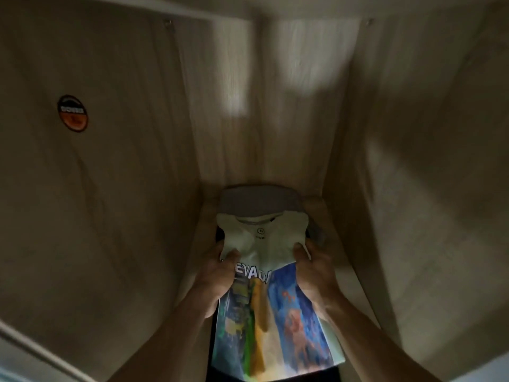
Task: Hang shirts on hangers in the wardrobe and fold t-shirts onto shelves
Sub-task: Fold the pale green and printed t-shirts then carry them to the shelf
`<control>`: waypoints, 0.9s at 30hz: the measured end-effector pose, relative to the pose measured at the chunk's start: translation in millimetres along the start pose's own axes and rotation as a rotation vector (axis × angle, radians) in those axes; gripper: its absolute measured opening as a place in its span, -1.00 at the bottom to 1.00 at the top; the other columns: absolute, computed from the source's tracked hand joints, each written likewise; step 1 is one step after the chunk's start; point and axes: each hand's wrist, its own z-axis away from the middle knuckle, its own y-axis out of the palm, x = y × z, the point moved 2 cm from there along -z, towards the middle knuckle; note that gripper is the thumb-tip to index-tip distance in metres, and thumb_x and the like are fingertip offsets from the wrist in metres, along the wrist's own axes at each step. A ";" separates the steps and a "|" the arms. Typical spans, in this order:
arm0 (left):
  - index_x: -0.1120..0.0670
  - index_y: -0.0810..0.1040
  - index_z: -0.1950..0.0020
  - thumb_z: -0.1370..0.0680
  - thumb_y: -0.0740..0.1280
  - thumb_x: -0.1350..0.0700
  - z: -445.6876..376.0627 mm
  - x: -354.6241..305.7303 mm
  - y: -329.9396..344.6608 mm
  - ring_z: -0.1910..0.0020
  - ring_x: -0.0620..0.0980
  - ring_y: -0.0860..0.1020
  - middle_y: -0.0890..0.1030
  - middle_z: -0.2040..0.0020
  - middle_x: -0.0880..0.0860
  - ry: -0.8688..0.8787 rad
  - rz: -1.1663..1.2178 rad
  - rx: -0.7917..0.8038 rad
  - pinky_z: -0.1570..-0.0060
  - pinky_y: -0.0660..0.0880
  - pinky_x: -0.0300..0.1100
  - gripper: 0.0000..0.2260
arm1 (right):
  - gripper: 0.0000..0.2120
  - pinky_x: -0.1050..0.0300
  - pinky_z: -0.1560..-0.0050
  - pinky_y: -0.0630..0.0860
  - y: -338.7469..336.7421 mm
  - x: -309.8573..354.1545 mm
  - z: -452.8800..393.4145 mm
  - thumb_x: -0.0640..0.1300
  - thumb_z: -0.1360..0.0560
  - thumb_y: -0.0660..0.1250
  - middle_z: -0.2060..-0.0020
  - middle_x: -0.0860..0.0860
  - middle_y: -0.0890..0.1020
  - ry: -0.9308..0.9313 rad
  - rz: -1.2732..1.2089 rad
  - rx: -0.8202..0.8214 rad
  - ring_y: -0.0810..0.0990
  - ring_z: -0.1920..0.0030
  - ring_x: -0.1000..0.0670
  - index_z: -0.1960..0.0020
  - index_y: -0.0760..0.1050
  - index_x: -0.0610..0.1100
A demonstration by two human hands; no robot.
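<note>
There were two hands, the left hand point(220, 274) and the right hand point(314, 271). There was one printed t-shirt point(275, 312), one grey folded garment point(259, 199) behind it, one shelf point(338, 244), and one round sticker point(72, 113).

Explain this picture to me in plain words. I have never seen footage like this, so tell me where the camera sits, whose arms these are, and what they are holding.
There is no machine here. The one picture comes from a wide-angle camera worn on a person's head, looking forward and down, so the two bare arms coming up from the bottom edge are that person's own.

You are looking into a light wooden wardrobe compartment. A round orange and black sticker sits on its left wall.

The left hand and the right hand each grip a side of a pale t-shirt with a colourful print and large white letters. It appears folded, collar pointing toward the back.

On the shelf, behind and under the shirt, lies a grey garment, with something dark beneath that is too dim to identify.

The picture is somewhat blurred.
</note>
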 end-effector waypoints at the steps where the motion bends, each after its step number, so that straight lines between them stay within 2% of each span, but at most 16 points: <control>1: -0.09 0.51 -0.35 -0.64 0.32 0.05 -4.1 0.4 0.4 -0.17 0.01 0.60 0.63 -0.20 -0.04 -0.005 -0.001 0.005 -0.28 0.51 0.05 -0.72 | -0.76 0.03 -0.23 0.51 1.5 -2.6 -3.1 -0.18 -0.67 0.22 -0.08 -0.04 0.66 0.009 -0.012 -0.001 0.61 -0.13 -0.06 -0.28 0.56 -0.15; 3: -0.07 0.49 -0.41 -0.61 0.34 -0.01 -11.7 6.8 1.7 -0.20 0.07 0.60 0.62 -0.26 0.01 -0.057 0.004 0.015 -0.28 0.52 0.12 -0.64 | -0.75 0.06 -0.21 0.50 1.9 -10.1 -6.6 -0.17 -0.67 0.21 -0.03 0.00 0.65 0.035 -0.020 -0.002 0.61 -0.09 -0.03 -0.30 0.55 -0.14; 6: -0.09 0.52 -0.33 -0.64 0.30 0.03 -16.2 18.3 2.2 -0.12 0.12 0.63 0.66 -0.17 0.05 -0.135 0.011 0.016 -0.22 0.55 0.15 -0.74 | -0.76 0.14 -0.03 0.48 1.2 -23.7 -7.2 -0.12 -0.67 0.22 0.09 0.04 0.62 0.092 -0.013 -0.010 0.61 0.04 -0.04 -0.28 0.56 -0.11; 9: -0.09 0.52 -0.28 -0.64 0.32 0.00 -17.7 25.8 1.2 -0.09 0.11 0.64 0.66 -0.17 0.06 -0.115 0.014 -0.022 -0.19 0.57 0.13 -0.78 | -0.67 0.12 -0.25 0.44 -2.4 -30.2 -5.9 -0.09 -0.66 0.24 -0.11 0.04 0.59 0.176 0.013 -0.032 0.57 -0.22 -0.07 -0.40 0.49 -0.11; 10: -0.07 0.51 -0.28 -0.60 0.35 -0.09 -16.6 29.0 -0.1 -0.09 0.10 0.64 0.65 -0.19 0.06 -0.118 -0.008 -0.042 -0.19 0.57 0.11 -0.73 | -0.64 0.06 -0.31 0.45 -4.5 -32.0 -3.6 -0.05 -0.65 0.26 -0.20 0.05 0.59 0.196 0.025 -0.028 0.56 -0.26 -0.08 -0.43 0.47 -0.07; 12: 0.01 0.55 -0.24 -0.45 0.40 -0.33 -6.0 35.5 -5.2 -0.07 0.09 0.64 0.66 -0.13 0.05 -0.183 -0.065 -0.096 -0.13 0.58 0.02 -0.47 | -0.63 -0.06 -0.29 0.50 -9.7 -38.3 3.4 0.05 -0.63 0.28 -0.24 0.00 0.59 0.213 0.107 0.015 0.57 -0.25 -0.12 -0.39 0.47 -0.03; 13: 0.04 0.59 -0.16 -0.35 0.40 -0.44 1.6 38.4 -8.2 -0.02 0.08 0.65 0.69 -0.05 0.05 -0.225 -0.084 -0.107 -0.07 0.58 -0.03 -0.37 | -0.65 -0.04 -0.24 0.51 -14.0 -39.2 9.0 0.08 -0.62 0.29 -0.19 0.00 0.60 0.240 0.170 0.032 0.57 -0.20 -0.12 -0.34 0.48 -0.04; 15: 0.06 0.65 0.02 -0.24 0.38 -0.52 22.1 47.9 -13.4 0.08 0.05 0.67 0.72 0.12 0.04 -0.294 -0.145 -0.073 0.05 0.56 -0.10 -0.31 | -0.78 0.03 -0.06 0.52 -25.6 -46.6 25.6 0.12 -0.60 0.31 0.05 0.02 0.61 0.300 0.209 0.042 0.60 0.00 -0.07 -0.08 0.51 -0.02; 17: 0.10 0.63 0.09 -0.34 0.43 -0.42 40.2 56.5 -16.7 0.12 0.05 0.64 0.70 0.16 0.07 -0.301 -0.197 -0.053 0.16 0.47 -0.16 -0.42 | -0.73 0.07 0.17 0.49 -32.5 -46.4 41.3 0.18 -0.55 0.34 0.27 0.01 0.59 0.317 0.225 0.064 0.59 0.21 -0.05 0.10 0.47 -0.02; 19: 0.13 0.61 0.14 -0.49 0.43 -0.23 50.3 63.4 -17.7 0.17 0.07 0.61 0.66 0.20 0.09 -0.258 -0.267 -0.063 0.23 0.41 -0.17 -0.60 | -0.51 0.09 0.25 0.46 -34.5 -48.4 51.5 0.35 -0.44 0.34 0.30 -0.02 0.64 0.274 0.312 0.109 0.63 0.26 -0.08 0.01 0.53 -0.10; 20: 0.14 0.62 0.16 -0.54 0.41 -0.16 51.9 66.3 -17.1 0.18 0.09 0.63 0.67 0.22 0.09 -0.225 -0.288 -0.065 0.22 0.43 -0.15 -0.65 | -0.48 0.11 0.25 0.48 -35.2 -46.0 54.4 0.34 -0.44 0.34 0.25 -0.02 0.66 0.251 0.342 0.116 0.64 0.23 -0.07 -0.08 0.52 -0.11; 23: 0.15 0.62 0.12 -0.61 0.31 -0.11 56.5 66.4 -18.1 0.11 0.16 0.65 0.68 0.16 0.14 -0.119 -0.355 -0.151 0.20 0.50 -0.09 -0.66 | -0.69 0.23 0.27 0.44 -40.9 -31.5 63.3 0.08 -0.58 0.35 0.16 0.04 0.61 0.190 0.361 0.060 0.58 0.21 0.03 -0.23 0.41 -0.04; 25: 0.17 0.57 0.06 -0.64 0.24 -0.12 60.1 68.2 -21.6 0.04 0.21 0.62 0.65 0.08 0.21 -0.056 -0.484 -0.195 0.16 0.49 -0.06 -0.63 | -0.67 0.17 0.26 0.38 -44.6 -27.4 69.6 0.08 -0.60 0.31 0.17 0.02 0.59 0.146 0.414 0.041 0.56 0.22 0.00 -0.27 0.38 -0.06; 27: 0.16 0.49 0.02 -0.65 0.19 -0.13 66.1 74.8 -23.4 -0.03 0.24 0.60 0.63 0.00 0.22 -0.048 -0.639 -0.149 0.10 0.50 -0.04 -0.65 | -0.66 0.13 0.36 0.29 -44.5 -31.1 80.5 0.10 -0.63 0.26 0.28 0.03 0.53 0.147 0.547 0.089 0.53 0.30 -0.02 -0.23 0.33 -0.13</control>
